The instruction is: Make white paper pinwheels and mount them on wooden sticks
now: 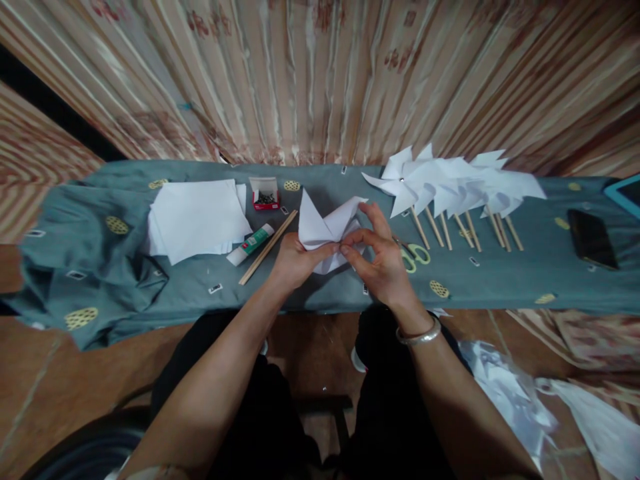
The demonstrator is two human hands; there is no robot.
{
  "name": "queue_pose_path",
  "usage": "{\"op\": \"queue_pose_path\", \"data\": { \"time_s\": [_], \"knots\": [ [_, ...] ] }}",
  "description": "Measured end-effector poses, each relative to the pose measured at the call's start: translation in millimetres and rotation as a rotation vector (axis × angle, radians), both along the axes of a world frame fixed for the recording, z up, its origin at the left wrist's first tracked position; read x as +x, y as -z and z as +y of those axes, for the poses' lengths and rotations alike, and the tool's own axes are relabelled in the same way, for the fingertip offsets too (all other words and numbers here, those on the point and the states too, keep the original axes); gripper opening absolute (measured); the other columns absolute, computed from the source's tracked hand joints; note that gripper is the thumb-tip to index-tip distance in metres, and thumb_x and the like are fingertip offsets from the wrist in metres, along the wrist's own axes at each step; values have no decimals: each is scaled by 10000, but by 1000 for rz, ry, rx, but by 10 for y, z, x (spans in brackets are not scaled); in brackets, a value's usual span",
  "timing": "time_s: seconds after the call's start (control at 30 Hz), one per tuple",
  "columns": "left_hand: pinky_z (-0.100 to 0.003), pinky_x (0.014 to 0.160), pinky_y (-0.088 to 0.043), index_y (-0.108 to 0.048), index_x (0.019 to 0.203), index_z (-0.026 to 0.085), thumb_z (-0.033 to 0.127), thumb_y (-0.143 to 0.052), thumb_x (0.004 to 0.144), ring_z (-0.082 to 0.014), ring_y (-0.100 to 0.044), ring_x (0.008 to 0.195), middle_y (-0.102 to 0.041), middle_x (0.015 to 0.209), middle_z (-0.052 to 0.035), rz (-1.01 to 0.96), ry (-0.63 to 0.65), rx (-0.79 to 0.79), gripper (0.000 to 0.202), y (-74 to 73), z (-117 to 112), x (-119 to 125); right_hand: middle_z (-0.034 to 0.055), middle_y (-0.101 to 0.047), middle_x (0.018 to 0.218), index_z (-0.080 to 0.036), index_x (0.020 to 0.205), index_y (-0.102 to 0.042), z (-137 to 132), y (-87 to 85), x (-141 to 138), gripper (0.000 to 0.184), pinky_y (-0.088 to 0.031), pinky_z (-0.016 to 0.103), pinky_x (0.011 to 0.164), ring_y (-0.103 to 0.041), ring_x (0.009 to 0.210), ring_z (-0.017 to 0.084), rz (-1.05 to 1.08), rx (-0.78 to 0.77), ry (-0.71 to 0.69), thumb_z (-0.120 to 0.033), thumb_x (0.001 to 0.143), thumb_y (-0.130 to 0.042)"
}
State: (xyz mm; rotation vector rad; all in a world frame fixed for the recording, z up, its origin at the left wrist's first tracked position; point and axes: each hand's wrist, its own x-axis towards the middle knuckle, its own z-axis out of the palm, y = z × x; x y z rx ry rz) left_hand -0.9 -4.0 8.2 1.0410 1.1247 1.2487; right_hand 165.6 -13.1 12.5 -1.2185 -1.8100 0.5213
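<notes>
A white paper pinwheel (317, 223) with folded, pointed blades is held up over the middle of the table. My left hand (300, 257) grips it from the lower left, thumb pressed near its centre. My right hand (376, 257) pinches at the same centre with thumb and forefinger, other fingers raised by the right blade. Whether a pin sits between those fingertips is too small to tell. Green-handled scissors (416, 257) lie just right of my right hand, partly hidden by it. Wooden sticks (269, 248) rest left of the pinwheel.
A stack of white paper (200, 217), a small red box of pins (265, 195) and a glue tube (251, 244) lie on the left. Several finished pinwheels (455, 183) on sticks overlap at the right. Farther right is a black phone (593, 238). Plastic bags (510, 387) sit on the floor.
</notes>
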Motion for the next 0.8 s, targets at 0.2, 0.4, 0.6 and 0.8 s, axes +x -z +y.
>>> {"op": "queue_pose_path", "data": {
  "time_s": [0.2,0.4,0.6,0.8],
  "knots": [
    [-271,605,-530,-724,705,133,299,-842,531,-177,-643,639,-719,683,-29,24,-9,-24,268,29,-15,-51,27,-445,1511,-234,813,-682,-9,21,-39,78,-221,559,1199,-266,1475,302,49,-26,-2,-310,825,-664],
    [-292,675,-569,-748,771,125,308,-818,565,-192,-683,694,-754,754,-42,21,-6,-39,284,-11,-37,-70,150,-472,1467,-188,1050,-657,-15,55,-120,358,-345,549,1136,-446,1366,328,160,-66,111,-372,753,-735],
    [-305,703,-583,-755,808,122,306,-825,570,-204,-703,719,-766,782,-49,19,-23,-55,309,-17,-26,-93,160,-601,1323,-176,1354,-481,16,155,-163,776,-448,513,1072,-573,1235,309,352,-178,109,-450,697,-789],
    [-308,720,-589,-761,823,121,291,-830,572,-207,-708,729,-771,799,-54,2,0,-62,311,-3,-35,-94,132,-717,1074,-162,1412,-398,49,191,-134,972,-592,469,849,-710,924,292,519,-371,23,-525,621,-830]
  ]
}}
